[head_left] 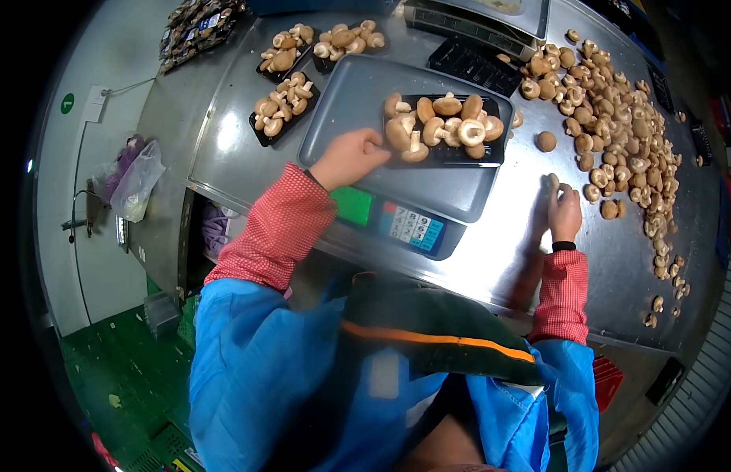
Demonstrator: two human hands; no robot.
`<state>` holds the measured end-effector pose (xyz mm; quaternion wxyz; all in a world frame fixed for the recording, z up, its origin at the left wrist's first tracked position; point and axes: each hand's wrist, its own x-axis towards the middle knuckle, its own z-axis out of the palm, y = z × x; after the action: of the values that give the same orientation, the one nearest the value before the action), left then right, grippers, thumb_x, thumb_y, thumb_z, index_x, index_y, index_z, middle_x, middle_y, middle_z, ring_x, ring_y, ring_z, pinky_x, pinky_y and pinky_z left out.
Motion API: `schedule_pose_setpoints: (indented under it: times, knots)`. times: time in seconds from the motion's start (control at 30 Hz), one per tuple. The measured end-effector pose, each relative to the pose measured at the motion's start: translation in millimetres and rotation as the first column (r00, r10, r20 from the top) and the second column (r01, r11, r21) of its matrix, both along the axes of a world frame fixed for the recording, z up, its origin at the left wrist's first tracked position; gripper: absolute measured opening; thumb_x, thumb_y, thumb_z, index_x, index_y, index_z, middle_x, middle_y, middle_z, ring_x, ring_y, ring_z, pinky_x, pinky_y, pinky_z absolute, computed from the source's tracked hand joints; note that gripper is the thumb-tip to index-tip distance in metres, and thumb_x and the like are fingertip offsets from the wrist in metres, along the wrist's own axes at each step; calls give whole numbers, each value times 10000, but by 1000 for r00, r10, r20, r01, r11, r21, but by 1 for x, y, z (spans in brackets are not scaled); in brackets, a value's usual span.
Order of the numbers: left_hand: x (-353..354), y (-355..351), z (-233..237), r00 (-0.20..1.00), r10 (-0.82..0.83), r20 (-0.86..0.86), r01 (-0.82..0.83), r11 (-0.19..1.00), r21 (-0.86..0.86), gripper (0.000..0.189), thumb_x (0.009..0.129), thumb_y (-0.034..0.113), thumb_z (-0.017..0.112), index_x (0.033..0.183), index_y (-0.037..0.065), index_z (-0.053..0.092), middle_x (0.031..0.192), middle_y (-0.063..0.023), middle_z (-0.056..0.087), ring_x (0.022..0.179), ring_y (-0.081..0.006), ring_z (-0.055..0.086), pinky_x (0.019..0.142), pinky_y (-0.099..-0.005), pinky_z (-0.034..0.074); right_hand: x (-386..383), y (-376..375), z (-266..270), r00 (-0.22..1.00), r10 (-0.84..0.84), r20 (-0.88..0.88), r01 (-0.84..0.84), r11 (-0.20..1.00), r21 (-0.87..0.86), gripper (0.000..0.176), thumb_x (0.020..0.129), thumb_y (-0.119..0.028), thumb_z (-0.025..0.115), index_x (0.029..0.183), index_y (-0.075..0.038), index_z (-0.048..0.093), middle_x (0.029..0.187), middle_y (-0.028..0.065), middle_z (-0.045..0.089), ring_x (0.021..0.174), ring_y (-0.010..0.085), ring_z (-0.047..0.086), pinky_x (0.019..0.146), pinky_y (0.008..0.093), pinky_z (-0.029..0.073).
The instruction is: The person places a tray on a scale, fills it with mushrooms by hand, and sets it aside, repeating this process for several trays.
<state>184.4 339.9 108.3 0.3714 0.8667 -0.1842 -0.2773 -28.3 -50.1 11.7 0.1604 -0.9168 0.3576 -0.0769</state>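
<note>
A black tray filled with several brown mushrooms sits on the grey scale platform. Just left of that black tray, my left hand is over the platform with its fingers curled in, and nothing shows between them. Over the steel table, right of the scale, my right hand pinches a small mushroom between thumb and fingers. The green display and keypad of the scale face me.
Smaller black trays of mushrooms stand at the back left. Empty black trays lie behind the scale, near another device. A large heap of loose mushrooms covers the table's right side, with a single mushroom nearer the scale.
</note>
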Motion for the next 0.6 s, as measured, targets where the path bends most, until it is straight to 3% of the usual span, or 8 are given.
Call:
schedule_pose_setpoints:
  times: [0.03, 0.07, 0.1, 0.2, 0.3, 0.43, 0.57, 0.6]
  knots:
    - [0, -3, -3, 1000, 16, -14, -17, 1000, -12, 283, 865, 163, 717, 1049, -15, 597, 765, 41, 553, 665, -35, 493, 599, -197, 429, 4, 5, 6, 1000, -8, 4, 7, 998, 64, 401, 928, -421, 574, 1082, -60, 656, 975, 160, 636, 892, 339, 640, 775, 419, 500]
    - [-1, -6, -6, 999, 32, -29, -33, 999, -23, 258, 864, 158, 714, 1017, -8, 588, 768, 37, 557, 666, -35, 493, 602, -197, 429, 6, 9, 7, 981, 16, 195, -44, 989, 139, 440, 912, -447, 597, 1017, -31, 694, 959, 156, 654, 879, 305, 637, 773, 396, 496]
    - [0, -7, -9, 998, 47, -45, -49, 998, -35, 236, 863, 153, 710, 986, 0, 578, 771, 33, 561, 666, -34, 494, 606, -197, 429, 13, 30, 31, 949, 13, 314, -73, 981, 181, 349, 907, -340, 646, 1015, -11, 688, 970, 150, 664, 878, 278, 639, 795, 376, 499]
    - [-2, -13, -13, 994, 73, 76, -72, 997, -16, 200, 856, 115, 681, 953, 27, 530, 759, 25, 549, 636, -43, 505, 572, -201, 445, 27, 73, 69, 814, 167, 556, -268, 958, 105, 232, 837, -124, 720, 1032, -11, 666, 944, 129, 654, 835, 248, 645, 722, 347, 519]
    - [0, -15, -17, 993, 109, -35, -110, 994, -26, 202, 849, 83, 654, 986, 39, 514, 752, 15, 535, 619, -59, 546, 519, -212, 464, 51, 124, 105, 627, 305, 717, -453, 891, 17, 266, 790, -54, 736, 1036, -24, 638, 886, 120, 621, 764, 243, 643, 615, 334, 525]
    - [-4, -23, -10, 947, 229, -226, -265, 953, -148, 189, 866, 0, 562, 1028, 12, 467, 868, -47, 560, 722, -159, 671, 579, -264, 580, 90, 164, 101, 634, 582, 509, -583, 792, -180, 267, 811, -10, 703, 1064, -35, 622, 903, 142, 612, 760, 314, 629, 654, 356, 522]
    - [-4, -22, -4, 869, 242, -432, -408, 845, -345, 231, 883, -51, 473, 1100, 0, 415, 971, -109, 591, 780, -216, 693, 707, -316, 625, 92, 153, 102, 646, 450, 616, -499, 860, -106, 172, 847, -46, 698, 1013, -32, 655, 877, 145, 649, 757, 307, 654, 670, 342, 527]
    - [-2, -21, 0, 846, 239, -476, -437, 824, -361, 241, 887, -58, 459, 1115, 1, 405, 990, -120, 598, 791, -222, 694, 724, -324, 627, 91, 145, 110, 638, 370, 675, -480, 877, -27, 114, 867, -32, 679, 979, -14, 673, 843, 129, 666, 745, 254, 666, 675, 313, 525]
